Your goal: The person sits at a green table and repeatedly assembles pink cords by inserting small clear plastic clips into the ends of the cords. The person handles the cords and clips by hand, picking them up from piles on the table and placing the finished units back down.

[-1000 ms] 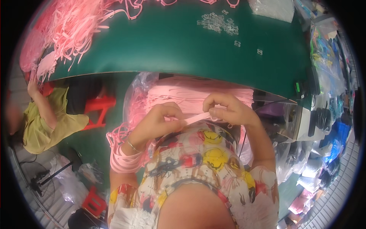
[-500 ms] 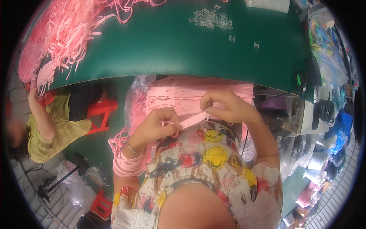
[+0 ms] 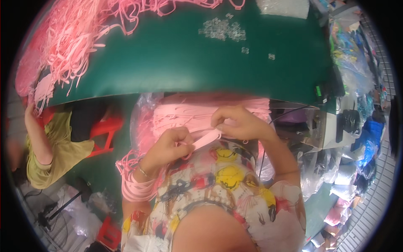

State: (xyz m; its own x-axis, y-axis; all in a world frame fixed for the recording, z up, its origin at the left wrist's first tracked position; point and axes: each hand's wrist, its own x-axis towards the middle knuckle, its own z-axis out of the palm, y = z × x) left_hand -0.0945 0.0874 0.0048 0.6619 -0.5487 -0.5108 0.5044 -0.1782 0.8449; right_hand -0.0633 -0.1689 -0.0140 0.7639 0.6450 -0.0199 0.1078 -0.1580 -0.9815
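Note:
A short pink strap (image 3: 205, 140) is stretched between my two hands, over my lap. My left hand (image 3: 171, 145) pinches its left end, with the fingers curled round it. At the strap's other end, the fingertips of my right hand (image 3: 235, 122) are closed on it. Several looped pink straps (image 3: 137, 185) hang round my left forearm, below a thin bracelet. Just beyond my hands lies a thick bundle of pink straps (image 3: 180, 112), partly inside clear plastic.
A green table (image 3: 168, 63) spans the far side, bearing a tangled heap of pink straps (image 3: 71, 46) at left and small clear clips (image 3: 222, 30). To the left, a person (image 3: 54, 143) handles straps near a red stool (image 3: 105, 134). Plastic bags (image 3: 319, 168) lie at right.
The whole view has shifted, so the table and its contents sit lower and further left. Both hands keep their hold on the strap, with little visible change in grip.

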